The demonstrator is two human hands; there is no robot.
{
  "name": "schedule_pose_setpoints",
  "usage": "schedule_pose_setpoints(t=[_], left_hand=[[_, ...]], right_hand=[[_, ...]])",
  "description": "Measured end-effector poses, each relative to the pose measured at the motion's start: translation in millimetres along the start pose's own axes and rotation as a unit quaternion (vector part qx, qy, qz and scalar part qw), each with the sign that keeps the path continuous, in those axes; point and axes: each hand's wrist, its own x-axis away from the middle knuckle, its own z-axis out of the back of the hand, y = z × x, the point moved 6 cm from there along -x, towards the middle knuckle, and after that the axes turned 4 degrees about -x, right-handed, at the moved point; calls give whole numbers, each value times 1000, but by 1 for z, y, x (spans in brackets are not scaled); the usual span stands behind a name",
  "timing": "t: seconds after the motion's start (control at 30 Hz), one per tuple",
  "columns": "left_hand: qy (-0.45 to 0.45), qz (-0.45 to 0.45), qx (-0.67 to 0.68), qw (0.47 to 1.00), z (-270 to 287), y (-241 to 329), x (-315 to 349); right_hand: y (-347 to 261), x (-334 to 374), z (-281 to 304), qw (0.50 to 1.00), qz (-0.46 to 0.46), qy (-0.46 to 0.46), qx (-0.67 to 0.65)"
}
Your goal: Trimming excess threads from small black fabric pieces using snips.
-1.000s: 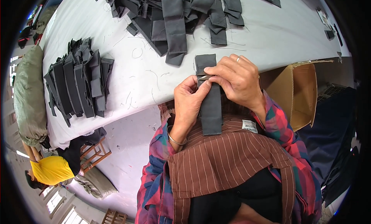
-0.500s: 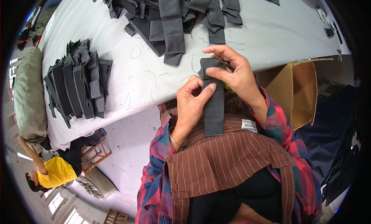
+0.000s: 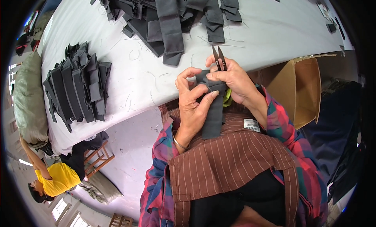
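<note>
A dark grey fabric strip (image 3: 213, 116) hangs from my fingers in front of the brown striped apron, its top end folded over. My left hand (image 3: 192, 97) pinches it between thumb and fingers near the fold. In my right hand (image 3: 237, 82) I hold small thread snips (image 3: 219, 60), their two dark blades pointing up and slightly apart. The right thumb and fingertips also touch the top of the strip. Something yellow-green (image 3: 227, 97) shows beneath the right hand, partly hidden.
On the white table (image 3: 152, 86) lie a large pile of grey strips (image 3: 168, 27) and, at left, a row of stacked strips (image 3: 76, 86). Loose threads are scattered about. A cardboard box (image 3: 305, 91) stands at right. A person in yellow (image 3: 58, 180) is at far left beside a pale sack (image 3: 29, 97).
The snips have swung upright, so their blades now show above my right hand. Both hands have shifted slightly down, and the left fingers have moved up the strip toward its fold.
</note>
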Motion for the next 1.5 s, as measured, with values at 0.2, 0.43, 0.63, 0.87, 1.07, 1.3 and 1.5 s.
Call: schedule_pose_setpoints(t=[0.2, 0.43, 0.63, 0.87, 1.07, 1.3, 1.5], left_hand=[[-77, -36, 47, 995, -8, 1, 6], [-61, 91, 153, 982, -5, -3, 8], [-23, 164, 214, 963, 1, -19, 15], [-19, 155, 215, 964, -2, -19, 15], [-15, 166, 221, 961, -1, -22, 15], [-15, 180, 230, 956, -3, -23, 14], [-15, 168, 221, 961, -3, -23, 13]], right_hand=[[18, 11, -3, 991, -107, 40, -68], [-12, 20, 4, 981, 37, 54, 183], [-58, 45, -10, 825, 295, 61, 478], [-56, 53, -24, 773, 316, -15, 550], [-54, 52, -31, 767, 342, 0, 542], [-54, 52, -28, 763, 343, 16, 548], [-50, 50, -32, 742, 344, 24, 575]])
